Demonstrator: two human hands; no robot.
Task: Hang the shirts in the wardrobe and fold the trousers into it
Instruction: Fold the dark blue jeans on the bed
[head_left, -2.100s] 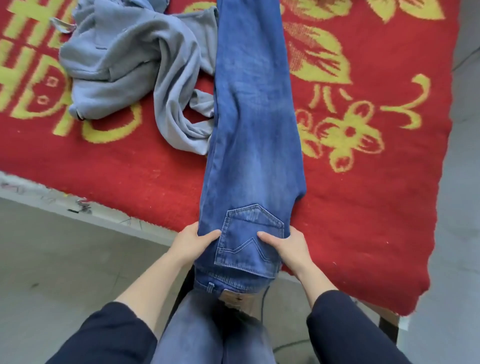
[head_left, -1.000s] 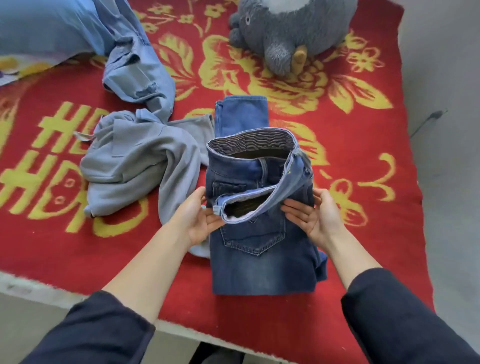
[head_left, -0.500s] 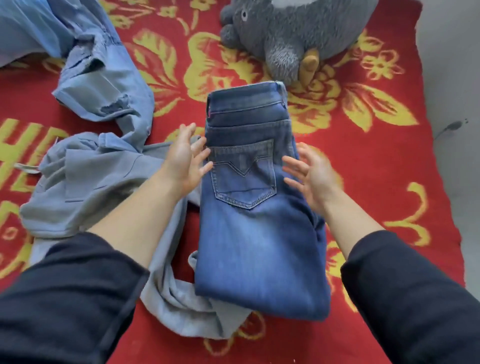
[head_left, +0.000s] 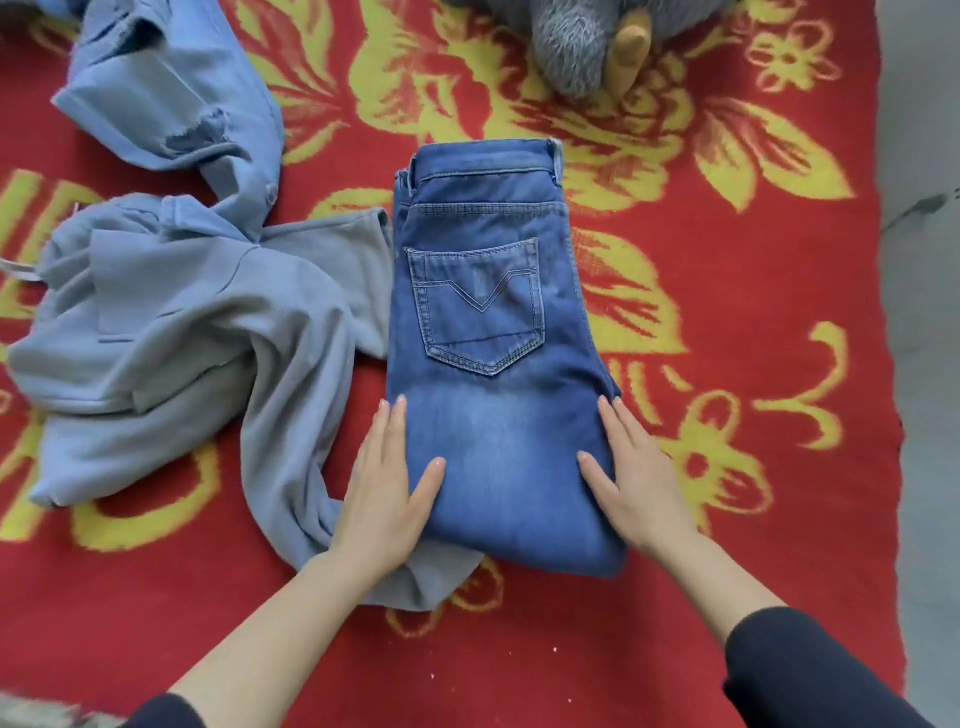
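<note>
Dark blue jeans (head_left: 493, 332) lie folded in a flat bundle on the red blanket, back pocket facing up, waistband at the far end. My left hand (head_left: 387, 491) rests flat along the bundle's near left edge, fingers straight, thumb lying on the denim. On the near right edge my right hand (head_left: 636, 480) mirrors it, fingers straight, thumb on the denim. Left of the jeans a grey-blue hooded top (head_left: 176, 332) lies crumpled, one sleeve running under my left hand. A light blue garment (head_left: 171, 98) with a torn patch lies at the far left.
A red blanket with yellow flowers (head_left: 753, 467) covers the bed. At the far edge sits a grey plush toy (head_left: 582, 41) with a tan foot. Bare grey floor (head_left: 930, 364) runs along the blanket's right side.
The jeans went from stretched full length to a folded bundle. My hands have dropped from hovering beside the pocket to lying flat on the bundle's near edges.
</note>
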